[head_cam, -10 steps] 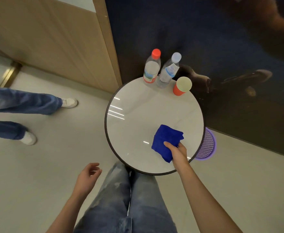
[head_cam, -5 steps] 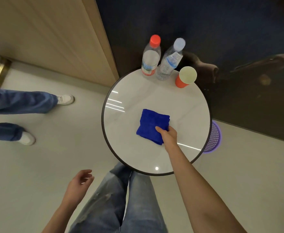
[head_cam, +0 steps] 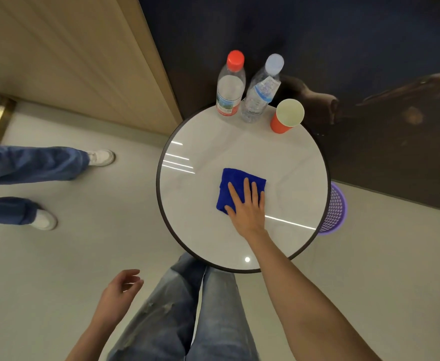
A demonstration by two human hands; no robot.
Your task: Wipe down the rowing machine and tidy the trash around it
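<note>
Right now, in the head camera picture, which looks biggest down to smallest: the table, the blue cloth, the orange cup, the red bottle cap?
1. table
2. blue cloth, partly under the right hand
3. orange cup
4. red bottle cap, smallest even though it sits nearer the camera

A soft, napped blue cloth [head_cam: 239, 182] lies under the flat right hand [head_cam: 247, 208] on a round table [head_cam: 213, 136] whose smooth white top is glossy, throwing back streaks of light inside a dark rim. Beyond the hand stand a red-capped bottle [head_cam: 229, 92] and a pale-capped bottle [head_cam: 261, 95], both clear plastic, and an orange cup [head_cam: 281, 124] that looks like paper. To the hand's right is a purple plastic mesh basket [head_cam: 337, 209]; farther off, a dark, mirror-polished wall panel [head_cam: 369, 74].
</note>
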